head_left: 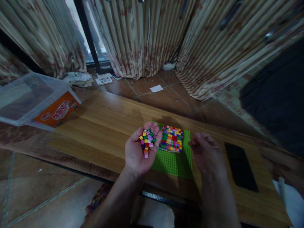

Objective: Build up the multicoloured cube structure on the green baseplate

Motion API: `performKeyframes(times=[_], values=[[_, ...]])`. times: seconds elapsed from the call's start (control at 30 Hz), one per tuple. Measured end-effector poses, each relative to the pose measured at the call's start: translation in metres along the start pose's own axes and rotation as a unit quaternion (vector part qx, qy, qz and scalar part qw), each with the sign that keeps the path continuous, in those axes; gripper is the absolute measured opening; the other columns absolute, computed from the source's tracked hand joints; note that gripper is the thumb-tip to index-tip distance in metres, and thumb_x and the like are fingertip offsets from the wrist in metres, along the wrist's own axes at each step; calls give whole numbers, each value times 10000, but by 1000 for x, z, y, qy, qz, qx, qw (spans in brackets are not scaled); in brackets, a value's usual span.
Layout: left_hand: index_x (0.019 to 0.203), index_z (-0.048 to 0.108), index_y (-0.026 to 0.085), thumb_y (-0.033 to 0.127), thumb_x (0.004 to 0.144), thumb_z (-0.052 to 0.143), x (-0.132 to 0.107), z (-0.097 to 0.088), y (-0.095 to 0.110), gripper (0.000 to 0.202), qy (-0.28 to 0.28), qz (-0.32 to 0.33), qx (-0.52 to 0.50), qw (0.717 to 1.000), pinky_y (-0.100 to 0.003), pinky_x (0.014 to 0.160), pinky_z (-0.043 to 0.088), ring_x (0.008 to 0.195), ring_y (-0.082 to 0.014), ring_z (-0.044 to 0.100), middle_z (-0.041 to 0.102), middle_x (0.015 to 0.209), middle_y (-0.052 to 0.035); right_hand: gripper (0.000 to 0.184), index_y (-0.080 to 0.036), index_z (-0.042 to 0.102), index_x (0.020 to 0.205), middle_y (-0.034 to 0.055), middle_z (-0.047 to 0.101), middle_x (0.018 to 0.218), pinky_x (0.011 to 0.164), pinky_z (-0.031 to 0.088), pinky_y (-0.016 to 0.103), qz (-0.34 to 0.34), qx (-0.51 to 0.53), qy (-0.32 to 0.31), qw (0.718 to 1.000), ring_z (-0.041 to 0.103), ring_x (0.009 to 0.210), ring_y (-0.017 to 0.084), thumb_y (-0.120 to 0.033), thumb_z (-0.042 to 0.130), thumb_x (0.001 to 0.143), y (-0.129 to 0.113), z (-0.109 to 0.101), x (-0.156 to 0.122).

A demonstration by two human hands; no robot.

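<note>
My left hand (140,155) is palm up and cupped around a heap of small toy bricks (147,139) in pink, yellow, green, red and other colours. Just right of it, a square block built of multicoloured bricks (171,138) rests on a green baseplate (173,166). Beyond the plate's right edge hovers my right hand (206,152), its fingers curled together in a pinch. Whether a brick is between those fingertips is hidden.
The wooden table (99,123) carries a clear plastic box (30,98) with an orange label at the left end and a black phone-like slab (240,166) at the right. Long striped curtains (142,38) hang behind. Papers (156,88) lie on the tiled floor.
</note>
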State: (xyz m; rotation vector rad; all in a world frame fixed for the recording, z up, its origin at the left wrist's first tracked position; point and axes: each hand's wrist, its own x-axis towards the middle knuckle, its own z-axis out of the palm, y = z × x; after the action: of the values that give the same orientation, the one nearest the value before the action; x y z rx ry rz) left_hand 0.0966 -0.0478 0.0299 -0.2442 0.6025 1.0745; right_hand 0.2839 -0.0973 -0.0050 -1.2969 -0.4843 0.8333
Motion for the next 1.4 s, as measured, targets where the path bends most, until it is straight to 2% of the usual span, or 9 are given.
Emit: performKeyframes(times=[0.2, 0.3, 0.43, 0.53, 0.73, 0.9, 1.03, 1.27, 1.4], values=[[925, 704, 98, 184, 874, 497, 1, -3, -8, 230, -30, -19, 10, 999, -352, 902, 559, 874, -177, 706, 734, 983, -131, 102, -216, 695, 746, -29, 644, 686, 590, 464, 240, -107, -91, -58, 988, 560, 608, 101, -277, 775, 732, -3, 19, -31], [927, 707, 85, 191, 874, 494, 0, -3, -9, 244, -46, -28, 6, 999, -351, 921, 545, 900, -188, 706, 730, 1008, -142, 28, -244, 724, 829, -8, 694, 823, 704, 512, 282, -182, -190, -141, 954, 632, 777, 144, -248, 732, 802, -5, 34, -52], [963, 710, 90, 210, 876, 485, -2, 0, -11, 269, -55, -36, 7, 998, -368, 928, 538, 987, -221, 694, 721, 1062, -150, 91, -272, 718, 921, 2, 695, 940, 778, 535, 302, -241, -271, -215, 907, 657, 892, 156, -223, 687, 852, -10, 47, -67], [993, 707, 100, 223, 882, 477, -3, 0, -11, 284, -57, -37, 11, 998, -389, 930, 536, 1034, -241, 684, 719, 1086, -151, 92, -273, 714, 936, 5, 700, 954, 798, 550, 310, -258, -307, -209, 892, 670, 897, 157, -232, 677, 862, -9, 48, -68], [1034, 700, 93, 231, 900, 455, -4, -2, -10, 311, -73, -55, 12, 996, -347, 929, 531, 1079, -237, 676, 717, 1127, -149, 147, -281, 717, 1005, 16, 705, 1026, 797, 555, 317, -263, -325, -133, 898, 666, 944, 170, -251, 621, 898, -1, 41, -60], [1118, 676, 95, 224, 907, 450, -7, 1, -9, 334, -67, -64, 34, 995, -343, 987, 501, 1191, -243, 622, 704, 1181, -141, 206, -289, 702, 1091, 22, 696, 1057, 842, 548, 321, -302, -377, -152, 862, 664, 973, 164, -241, 598, 920, -1, 41, -58], [1142, 668, 90, 220, 901, 453, -6, 1, -9, 348, -67, -62, 49, 995, -363, 1028, 476, 1219, -253, 605, 706, 1177, -147, 189, -274, 700, 1076, 22, 681, 1045, 828, 540, 293, -311, -391, -156, 852, 659, 947, 145, -228, 612, 916, -2, 41, -59], [1029, 703, 70, 208, 886, 466, -5, -2, -13, 309, -66, -69, 43, 994, -293, 971, 506, 1122, -226, 664, 725, 1120, -156, 76, -238, 687, 946, 5, 666, 951, 770, 517, 277, -287, -399, -148, 858, 632, 868, 135, -232, 623, 905, -4, 43, -59], [1016, 704, 74, 197, 886, 470, -5, -2, -12, 295, -80, -77, 31, 993, -311, 951, 525, 1038, -214, 698, 728, 1113, -154, 55, -235, 679, 900, -5, 675, 917, 729, 510, 257, -256, -358, -124, 889, 633, 830, 128, -266, 634, 895, -6, 39, -57]])
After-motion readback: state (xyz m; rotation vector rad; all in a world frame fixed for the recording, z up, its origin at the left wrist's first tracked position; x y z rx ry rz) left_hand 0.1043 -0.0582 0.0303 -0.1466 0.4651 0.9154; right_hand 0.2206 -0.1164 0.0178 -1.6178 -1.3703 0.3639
